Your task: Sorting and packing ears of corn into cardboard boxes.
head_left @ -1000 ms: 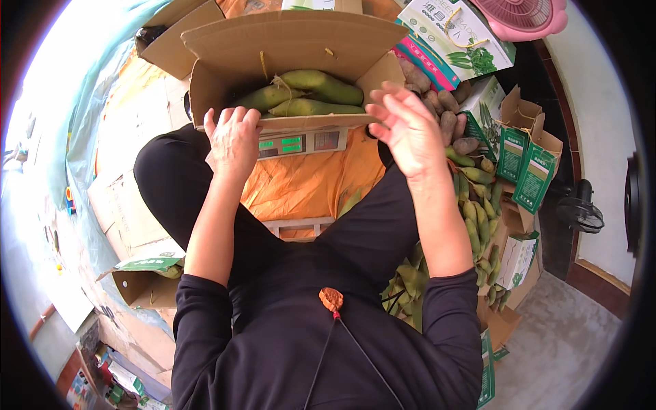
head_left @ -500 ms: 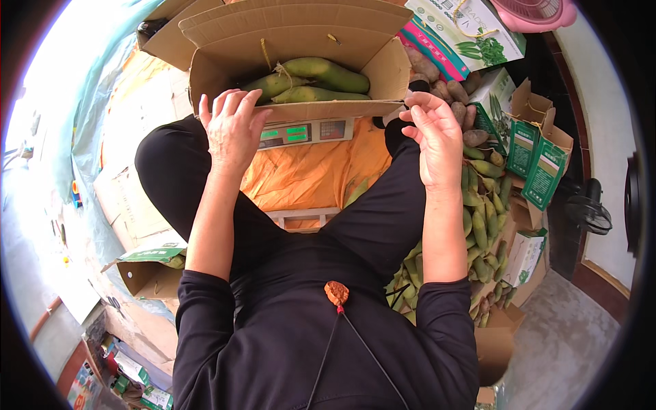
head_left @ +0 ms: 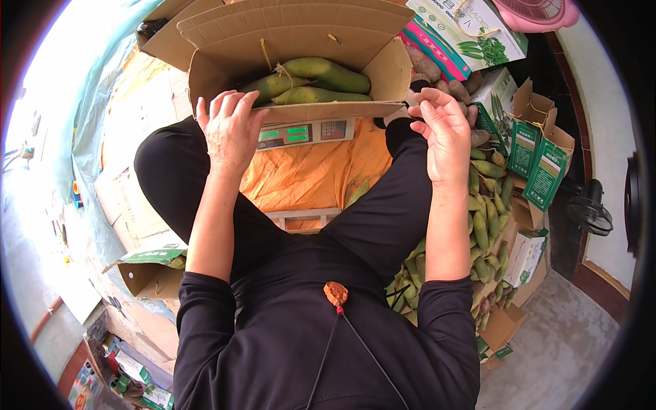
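Note:
An open cardboard box (head_left: 321,111) sits on a digital scale (head_left: 307,134) between my knees. Inside lie several large green radishes (head_left: 321,72), with a strand of twine across them. Over the box's near wall, at its left end, curl the fingers of my left hand (head_left: 231,130), its thumb on the outer side. My right hand (head_left: 441,133) is raised just off the box's right near corner, its fingers loosely bent and apart. Nothing shows in it.
A heap of green radishes (head_left: 482,225) lies by my right leg, with brownish tubers (head_left: 459,91) beyond. Green and white cartons (head_left: 540,160) and a small black fan (head_left: 591,212) stand to the right. A pink basket (head_left: 536,15) is at the top right. An orange sheet (head_left: 301,178) spreads beneath the scale.
My right hand has shifted slightly to the right, away from the box's corner. My left hand stays at the near wall, and the radishes have not moved.

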Tool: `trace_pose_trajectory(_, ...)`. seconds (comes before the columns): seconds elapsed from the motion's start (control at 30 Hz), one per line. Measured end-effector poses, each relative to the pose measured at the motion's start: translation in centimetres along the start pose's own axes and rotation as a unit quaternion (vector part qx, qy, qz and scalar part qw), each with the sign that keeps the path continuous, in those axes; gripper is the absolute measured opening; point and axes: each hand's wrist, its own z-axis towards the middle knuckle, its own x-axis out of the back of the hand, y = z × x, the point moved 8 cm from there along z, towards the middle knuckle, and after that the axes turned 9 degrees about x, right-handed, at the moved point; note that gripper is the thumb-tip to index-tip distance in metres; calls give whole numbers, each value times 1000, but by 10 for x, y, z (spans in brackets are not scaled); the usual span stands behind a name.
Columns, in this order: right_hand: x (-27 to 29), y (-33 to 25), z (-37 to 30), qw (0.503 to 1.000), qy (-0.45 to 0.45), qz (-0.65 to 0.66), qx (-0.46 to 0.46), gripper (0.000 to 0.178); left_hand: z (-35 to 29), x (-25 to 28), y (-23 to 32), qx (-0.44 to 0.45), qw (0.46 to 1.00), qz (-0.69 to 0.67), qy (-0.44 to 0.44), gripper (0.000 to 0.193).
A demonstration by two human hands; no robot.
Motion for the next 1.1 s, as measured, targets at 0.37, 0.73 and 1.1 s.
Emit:
trace_pose_trajectory(0.37,18,-10,27,999,2,-50,18,18,23,23,-29,93,986,-123,56,33)
trace_pose_trajectory(0.73,17,28,104,853,-175,-491,24,39,63,-37,-148,321,903,-136,-251,56)
trace_pose_trajectory(1.1,-21,52,128,695,-231,-680,-30,44,66,-107,-188,149,899,96,-400,40)
